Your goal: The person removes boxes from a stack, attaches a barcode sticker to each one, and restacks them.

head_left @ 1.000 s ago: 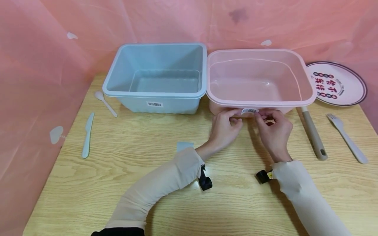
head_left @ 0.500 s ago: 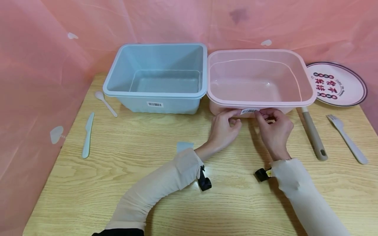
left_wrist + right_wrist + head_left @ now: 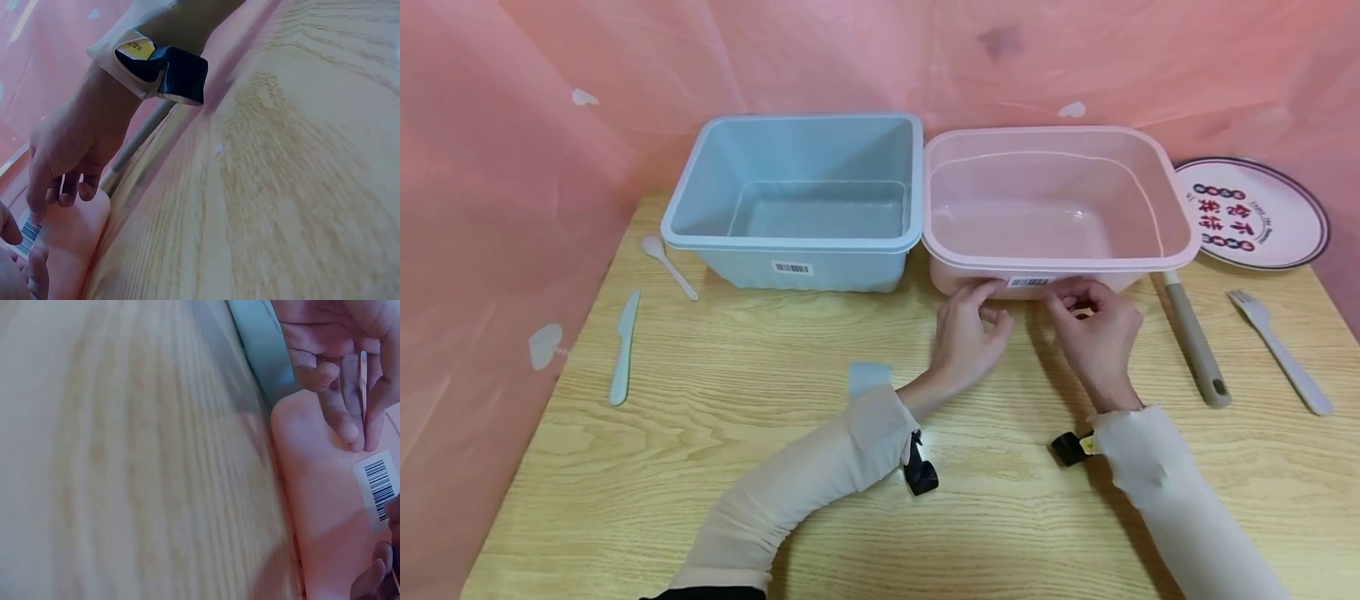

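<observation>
Our left hand (image 3: 967, 329) and right hand (image 3: 1093, 327) rest against the near wall of the pink tub (image 3: 1180, 225), fingers (image 3: 350, 419) loosely curled, gripping nothing, flanking its barcode sticker (image 3: 1028, 282). Both forearms stretch across the counter (image 3: 700, 467) toward that tub.

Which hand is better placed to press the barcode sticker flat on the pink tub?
Probably the right hand: its fingertips sit at the barcode sticker's right edge on the pink tub. The left hand rests on the tub wall, just left of the sticker.
</observation>
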Demonstrator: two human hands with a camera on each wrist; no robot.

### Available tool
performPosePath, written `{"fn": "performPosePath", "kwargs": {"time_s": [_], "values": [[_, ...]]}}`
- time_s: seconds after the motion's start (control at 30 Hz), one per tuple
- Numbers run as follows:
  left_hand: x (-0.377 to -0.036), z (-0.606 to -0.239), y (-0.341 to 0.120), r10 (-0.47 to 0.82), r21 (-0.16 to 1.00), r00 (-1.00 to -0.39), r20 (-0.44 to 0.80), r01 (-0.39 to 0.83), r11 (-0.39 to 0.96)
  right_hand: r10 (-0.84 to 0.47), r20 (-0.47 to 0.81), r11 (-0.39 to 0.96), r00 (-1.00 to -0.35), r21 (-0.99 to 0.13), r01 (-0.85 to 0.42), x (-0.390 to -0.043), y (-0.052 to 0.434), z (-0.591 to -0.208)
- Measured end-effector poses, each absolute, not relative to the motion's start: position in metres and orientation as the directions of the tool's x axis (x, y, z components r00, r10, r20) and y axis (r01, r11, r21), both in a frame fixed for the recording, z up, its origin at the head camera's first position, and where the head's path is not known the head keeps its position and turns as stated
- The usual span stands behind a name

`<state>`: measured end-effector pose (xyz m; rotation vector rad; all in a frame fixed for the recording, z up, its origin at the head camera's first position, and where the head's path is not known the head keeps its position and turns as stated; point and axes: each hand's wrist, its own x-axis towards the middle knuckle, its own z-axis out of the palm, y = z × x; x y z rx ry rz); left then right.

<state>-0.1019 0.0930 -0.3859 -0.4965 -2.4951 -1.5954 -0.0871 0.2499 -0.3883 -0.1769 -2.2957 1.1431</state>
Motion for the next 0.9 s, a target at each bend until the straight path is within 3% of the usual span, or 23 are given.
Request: {"fn": "performPosePath", "kwargs": {"time_s": [0.3, 0.67, 0.9], "values": [[-0.099, -0.385, 0.101, 0.336, 0.841, -0.904, 0.263, 0.385, 0.38, 0.112, 0.417, 0.607, -0.902, -0.747, -0.27, -0.079, 0.242, -0.381], [-0.103, -0.387, 0.106, 0.338, 0.883, -0.929, 0.148, 0.278, 0.378, 0.147, 0.379, 0.628, -0.913, -0.749, -0.21, -0.086, 0.246, -0.389], [-0.104, -0.387, 0.105, 0.346, 0.883, -0.924, 0.164, 0.294, 0.365, 0.139, 0.359, 0.628, -0.923, -0.753, -0.197, -0.086, 0.245, -0.387]]}}
